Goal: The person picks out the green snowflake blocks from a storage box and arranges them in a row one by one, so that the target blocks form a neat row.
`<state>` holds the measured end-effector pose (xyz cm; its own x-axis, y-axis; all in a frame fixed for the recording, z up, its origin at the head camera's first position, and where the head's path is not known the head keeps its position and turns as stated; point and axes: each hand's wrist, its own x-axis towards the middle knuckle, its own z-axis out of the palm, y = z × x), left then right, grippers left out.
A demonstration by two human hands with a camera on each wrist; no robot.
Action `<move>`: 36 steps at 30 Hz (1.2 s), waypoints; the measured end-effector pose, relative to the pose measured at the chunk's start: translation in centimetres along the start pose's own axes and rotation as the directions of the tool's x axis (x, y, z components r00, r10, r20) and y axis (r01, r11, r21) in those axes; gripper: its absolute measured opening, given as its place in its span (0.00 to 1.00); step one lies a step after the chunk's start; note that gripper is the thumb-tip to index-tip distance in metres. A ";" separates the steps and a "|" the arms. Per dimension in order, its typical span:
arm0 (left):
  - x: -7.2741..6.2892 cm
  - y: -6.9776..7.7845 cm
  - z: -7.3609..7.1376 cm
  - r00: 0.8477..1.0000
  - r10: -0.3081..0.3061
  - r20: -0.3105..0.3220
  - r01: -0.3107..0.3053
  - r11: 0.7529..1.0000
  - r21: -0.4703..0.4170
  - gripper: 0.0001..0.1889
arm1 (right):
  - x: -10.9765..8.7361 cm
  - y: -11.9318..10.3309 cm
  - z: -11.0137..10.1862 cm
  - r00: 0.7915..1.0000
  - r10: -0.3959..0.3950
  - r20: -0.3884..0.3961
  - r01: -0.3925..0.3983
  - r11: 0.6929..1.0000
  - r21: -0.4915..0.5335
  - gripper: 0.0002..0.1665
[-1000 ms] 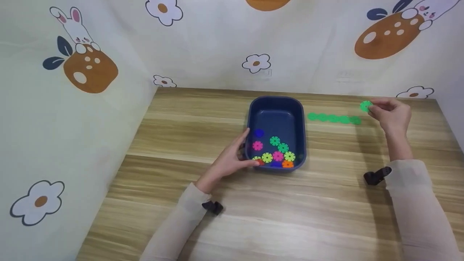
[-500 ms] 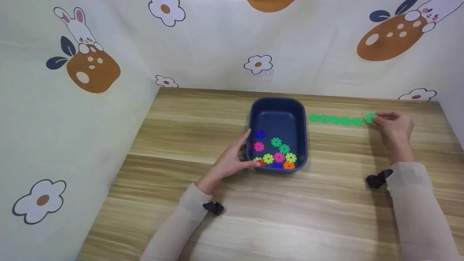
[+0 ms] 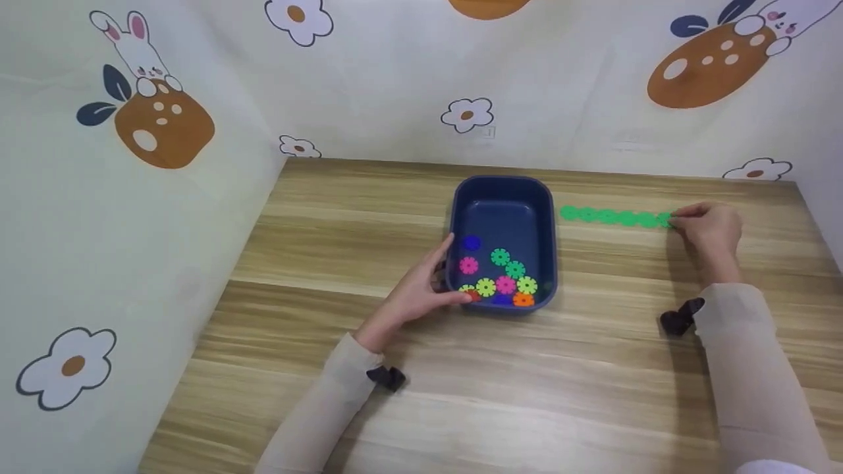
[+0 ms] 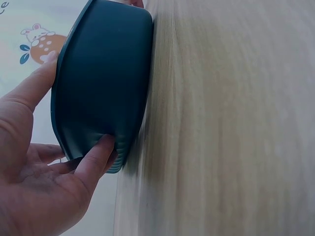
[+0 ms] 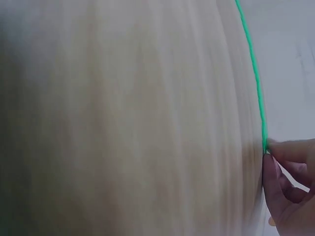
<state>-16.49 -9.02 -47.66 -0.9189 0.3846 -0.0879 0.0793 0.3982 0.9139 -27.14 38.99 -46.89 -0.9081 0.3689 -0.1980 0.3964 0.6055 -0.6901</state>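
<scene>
My left hand [image 3: 413,291] holds the dark blue plastic box [image 3: 503,220] at its near left corner, thumb at the near rim and fingers along the left side. In the left wrist view the box's outer wall [image 4: 103,73] stands between thumb and fingers. To the right of the box lies a row of green snowflake discs [image 3: 607,216]. At the row's right end my right hand [image 3: 712,232] pinches a green snowflake disc [image 3: 662,220] flat against the table. Edge-on in the right wrist view, the row [image 5: 256,73] is a thin green line reaching the fingertips.
Inside the box, toward its near end, lie several snowflake discs: pink [image 3: 468,265], yellow [image 3: 485,287], green [image 3: 500,257], orange [image 3: 523,299], blue [image 3: 471,243] and red. A patterned wall covering [image 3: 369,79] rises behind the wooden table [image 3: 527,395].
My right hand has lowered the green disc to the table and moved it left against the end of the row. The left hand and the box have stayed put.
</scene>
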 end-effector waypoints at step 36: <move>0.0 -0.1 0.0 1.000 0.000 0.008 0.000 0.999 -0.046 0.56 | -2.7 -6.1 1.5 0.986 -0.163 -0.046 0.166 0.880 0.444 0.05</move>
<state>-16.51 -9.04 -47.76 -0.9156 0.3916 -0.0911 0.0610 0.3593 0.9312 -27.28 33.21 -43.24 -0.9536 0.2969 -0.0507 0.1380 0.2811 -0.9497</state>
